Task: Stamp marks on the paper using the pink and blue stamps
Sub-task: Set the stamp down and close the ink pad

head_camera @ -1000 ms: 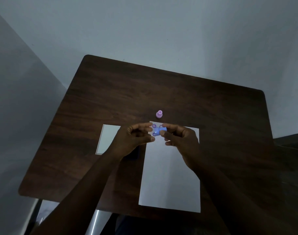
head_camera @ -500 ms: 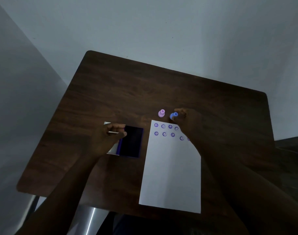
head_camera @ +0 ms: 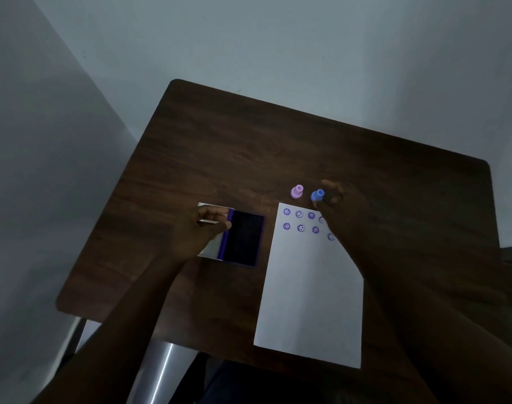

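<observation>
A white paper (head_camera: 307,290) lies on the dark wooden table (head_camera: 278,147), with two rows of purple stamp marks (head_camera: 300,220) along its top edge. Just beyond that edge the pink stamp (head_camera: 297,191) stands upright. Right beside it stands the blue stamp (head_camera: 317,195), and the fingertips of my right hand (head_camera: 336,202) are pinched around it. The hand and forearm cover the paper's top right corner. An open purple ink pad (head_camera: 244,242) lies left of the paper. My left hand (head_camera: 208,230) grips its pale lid (head_camera: 211,249) at the hinge edge.
The table stands against a grey wall, with its left and front edges close to my arms. A metal table leg (head_camera: 161,371) shows below the front edge. Bare wood stretches beyond the stamps to the far edge.
Both hands were together over the paper's top with the blue stamp. My right hand has carried the stamp up beside the pink one, and my left hand has moved left onto the ink pad lid.
</observation>
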Demonstrator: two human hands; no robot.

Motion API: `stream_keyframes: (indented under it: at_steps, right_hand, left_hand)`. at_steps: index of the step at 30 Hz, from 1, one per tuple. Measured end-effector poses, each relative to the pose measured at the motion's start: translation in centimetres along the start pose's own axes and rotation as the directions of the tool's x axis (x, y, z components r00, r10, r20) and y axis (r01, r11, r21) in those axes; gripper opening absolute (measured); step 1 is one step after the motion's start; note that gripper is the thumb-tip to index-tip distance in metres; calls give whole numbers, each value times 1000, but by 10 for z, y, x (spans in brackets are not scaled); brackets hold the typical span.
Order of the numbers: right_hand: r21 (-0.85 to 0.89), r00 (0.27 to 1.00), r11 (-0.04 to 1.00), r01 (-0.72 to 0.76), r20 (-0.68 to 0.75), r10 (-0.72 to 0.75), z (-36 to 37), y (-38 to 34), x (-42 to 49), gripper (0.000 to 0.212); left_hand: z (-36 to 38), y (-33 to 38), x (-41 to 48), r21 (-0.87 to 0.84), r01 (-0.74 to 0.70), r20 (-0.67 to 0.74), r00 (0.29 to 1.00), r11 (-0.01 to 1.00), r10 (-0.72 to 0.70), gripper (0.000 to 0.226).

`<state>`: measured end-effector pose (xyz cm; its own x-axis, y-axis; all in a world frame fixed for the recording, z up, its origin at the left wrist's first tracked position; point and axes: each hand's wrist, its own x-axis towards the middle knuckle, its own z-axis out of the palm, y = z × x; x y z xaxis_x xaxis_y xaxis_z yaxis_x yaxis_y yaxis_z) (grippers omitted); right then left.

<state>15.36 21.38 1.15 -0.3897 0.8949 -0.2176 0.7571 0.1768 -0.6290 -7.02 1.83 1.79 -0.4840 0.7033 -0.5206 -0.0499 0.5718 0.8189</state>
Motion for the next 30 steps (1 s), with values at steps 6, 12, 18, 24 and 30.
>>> stream_keyframes:
  at_steps: [6, 12, 18, 24, 30]
  right_hand:
    - [258, 986, 951, -167, 31, 165, 25, -25, -36, 24]
    - [458, 875, 756, -467, 363, 321, 53, -45, -52, 16]
    - [368, 694, 618, -695, 570, 440, 63, -58, -46, 20]
    - [358, 673, 602, -713, 590, 446, 69, -59, -48, 27]
    - [384, 666, 572, -725, 600, 442, 70, -61, -49, 25]
  left_hand:
    - [-17, -5, 0, 99, -7, -124, 992, 995, 20, 28]
    - [-35, -5, 3, 159, 123, -160, 982, 980, -98, 27]
    - [-50, -17, 17, 114, 268, -132, 958, 957, -253, 22]
    - [-43, -7, 19, 9, 422, -12, 907, 907, -422, 42]
    - [-43, -5, 18, 22, 423, 28, 906, 906, -423, 49]
